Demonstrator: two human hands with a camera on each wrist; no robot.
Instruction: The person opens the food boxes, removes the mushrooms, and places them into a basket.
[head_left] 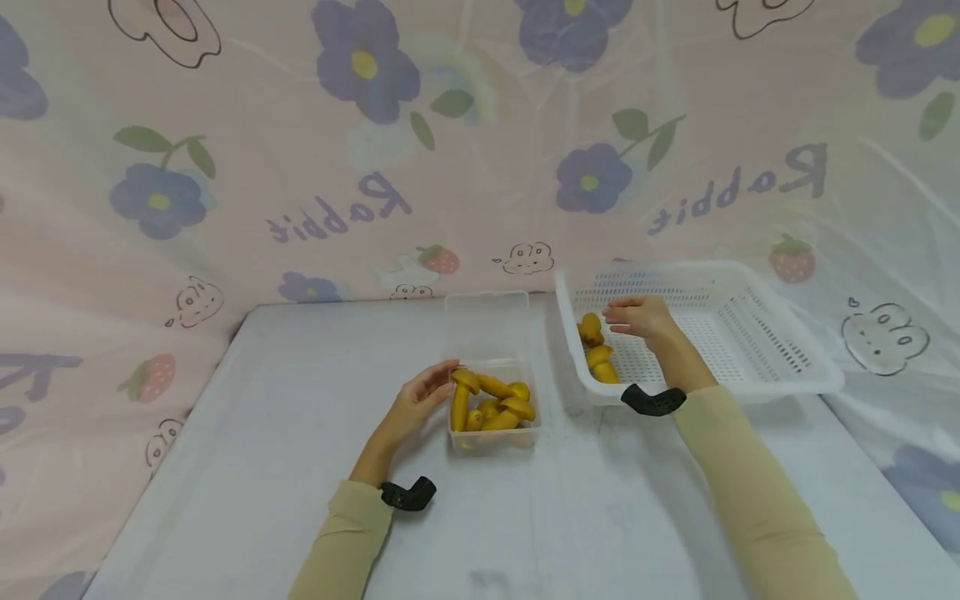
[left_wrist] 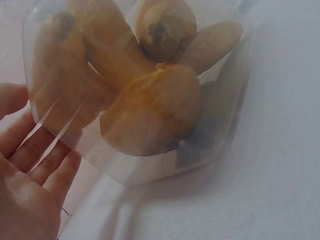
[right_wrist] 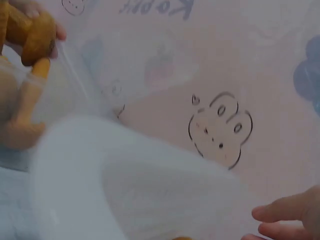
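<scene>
A clear plastic box [head_left: 495, 440] full of yellow-brown mushrooms [head_left: 517, 408] stands on the white table. At its left side is my left hand [head_left: 417, 400], with fairly straight fingertips [left_wrist: 65, 150] against the wall in the left wrist view. Through that wall several mushrooms [left_wrist: 150, 110] show, caps and thick stems jumbled together. My right hand [head_left: 643, 320] hovers over the left part of a white slotted basket [head_left: 780, 333], fingers extended and holding nothing. Beside those fingers, a few more mushrooms [head_left: 600, 358] lie along the basket's left wall. The right wrist view catches only some right fingers [right_wrist: 280, 210].
The box's clear lid [head_left: 487, 321] lies opened back behind it. A patterned curtain [head_left: 480, 167] hangs right at the table's back edge. The basket's raised rim [head_left: 573, 354] stands between the box and the right hand. Black wrist mounts [head_left: 408, 495] sit on both forearms.
</scene>
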